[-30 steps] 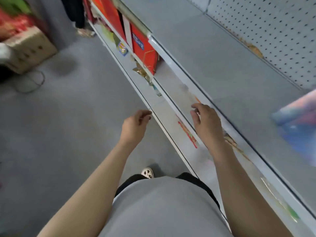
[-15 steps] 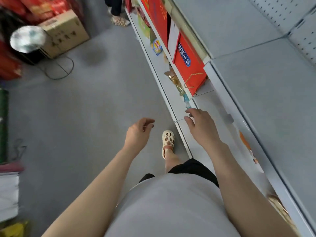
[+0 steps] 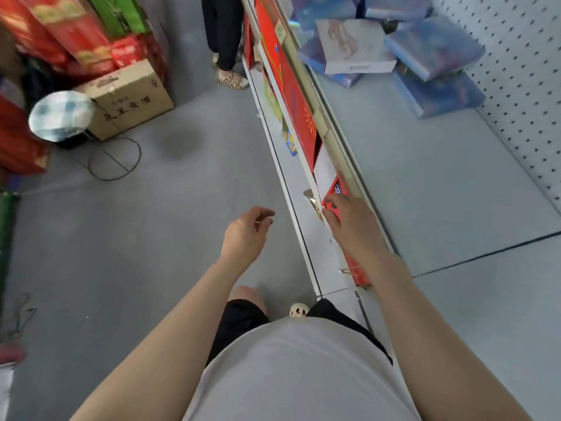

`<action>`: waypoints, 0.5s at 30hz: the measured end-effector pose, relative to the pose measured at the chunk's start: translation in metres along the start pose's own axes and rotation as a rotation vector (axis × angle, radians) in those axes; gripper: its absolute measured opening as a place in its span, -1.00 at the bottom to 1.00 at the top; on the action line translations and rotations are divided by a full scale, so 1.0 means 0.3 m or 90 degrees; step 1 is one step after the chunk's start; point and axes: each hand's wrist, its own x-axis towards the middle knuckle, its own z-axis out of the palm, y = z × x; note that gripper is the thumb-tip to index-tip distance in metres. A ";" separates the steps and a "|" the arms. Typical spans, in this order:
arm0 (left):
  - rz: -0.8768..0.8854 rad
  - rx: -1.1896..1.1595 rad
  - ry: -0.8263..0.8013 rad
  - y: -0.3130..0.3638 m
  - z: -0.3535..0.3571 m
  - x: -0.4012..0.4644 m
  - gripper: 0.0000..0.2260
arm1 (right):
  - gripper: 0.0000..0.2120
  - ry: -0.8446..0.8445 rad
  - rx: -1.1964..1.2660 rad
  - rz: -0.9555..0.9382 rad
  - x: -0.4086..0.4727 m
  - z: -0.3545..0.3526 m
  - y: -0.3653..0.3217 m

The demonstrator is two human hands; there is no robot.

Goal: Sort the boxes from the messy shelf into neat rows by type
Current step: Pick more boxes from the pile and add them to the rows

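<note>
My right hand (image 3: 349, 223) reaches down to the lower shelf (image 3: 299, 238) and its curled fingers grip the top edge of an upright red box (image 3: 331, 193) with a blue label. More red boxes (image 3: 296, 98) stand in a row further along that shelf. On the upper shelf (image 3: 425, 183) at the far end lies a messy pile of blue boxes (image 3: 434, 47) with a pale lilac box (image 3: 349, 44) on top. Over the floor, my left hand (image 3: 246, 235) hangs with loosely curled fingers and holds nothing.
A cardboard box (image 3: 130, 95) and a round white object on a wire stand (image 3: 62, 115) sit on the floor at the left, by stacked red packages (image 3: 60, 31). Another person's legs (image 3: 223, 41) stand by the shelf's far end. Pegboard (image 3: 522, 86) backs the shelf.
I have walked along the aisle, so the red boxes are close and the blue pile has come into view. My right hand moved from the shelf edge onto the red box.
</note>
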 end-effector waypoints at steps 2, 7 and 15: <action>0.007 -0.004 -0.002 0.032 -0.023 0.126 -0.83 | -0.72 0.020 0.005 0.010 0.120 -0.018 -0.009; 0.086 -0.005 -0.025 0.137 -0.095 0.516 -0.83 | -0.74 0.124 0.027 0.052 0.407 -0.075 -0.049; 0.311 0.030 -0.111 0.423 -0.249 1.126 -0.78 | -0.72 0.291 -0.014 0.218 0.873 -0.227 -0.092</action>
